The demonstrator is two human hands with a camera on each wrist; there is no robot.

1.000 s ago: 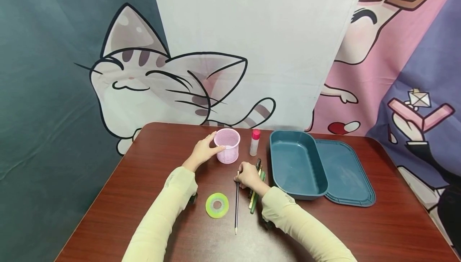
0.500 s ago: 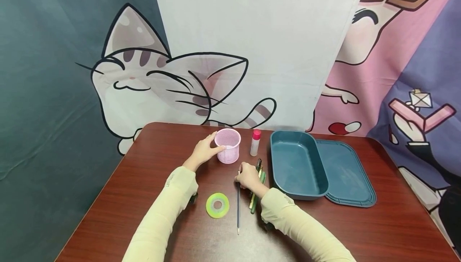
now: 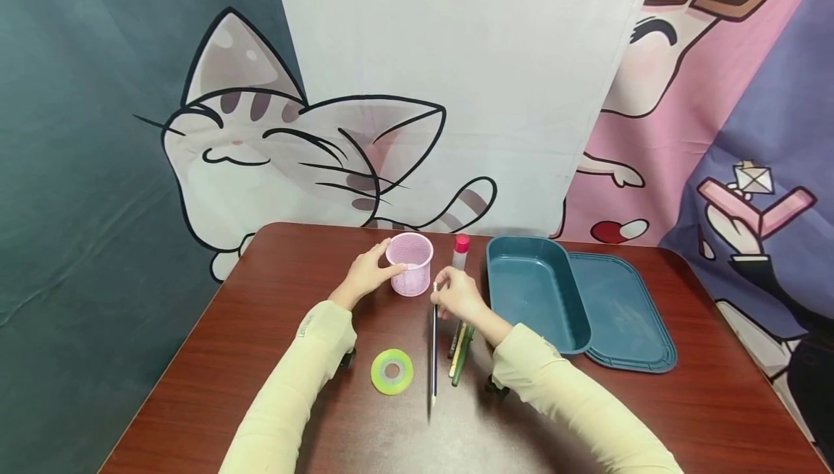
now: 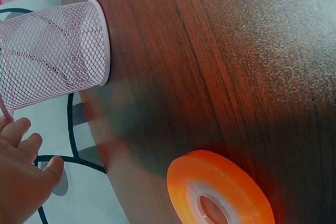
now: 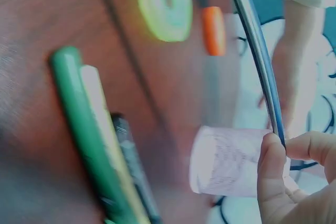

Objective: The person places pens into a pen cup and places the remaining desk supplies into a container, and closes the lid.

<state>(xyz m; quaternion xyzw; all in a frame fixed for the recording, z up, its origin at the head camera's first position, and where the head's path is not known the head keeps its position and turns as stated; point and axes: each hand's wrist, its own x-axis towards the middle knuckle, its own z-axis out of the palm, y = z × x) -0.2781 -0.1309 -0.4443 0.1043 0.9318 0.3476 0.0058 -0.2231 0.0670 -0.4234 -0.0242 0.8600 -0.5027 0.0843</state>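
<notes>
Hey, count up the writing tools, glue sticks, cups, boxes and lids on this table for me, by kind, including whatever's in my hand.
Pencil in the right hand: 1
Loose pens or pencils: 3 (green one, yellow one, black one)
Glue stick: 1
Pink mesh cup: 1
Teal box: 1
Teal lid: 1
Total: 8

Right hand (image 3: pixel 459 297): shifted toward the far edge of the table (image 3: pixel 202 409).
Pencil (image 3: pixel 434 344): lifted off the table and carried along, its shadow now apart from its near tip.
Glue stick (image 3: pixel 460 244): lower end newly hidden behind the hand.
Box (image 3: pixel 534 282): near left corner now covered by the sleeve (image 3: pixel 528 349).
</notes>
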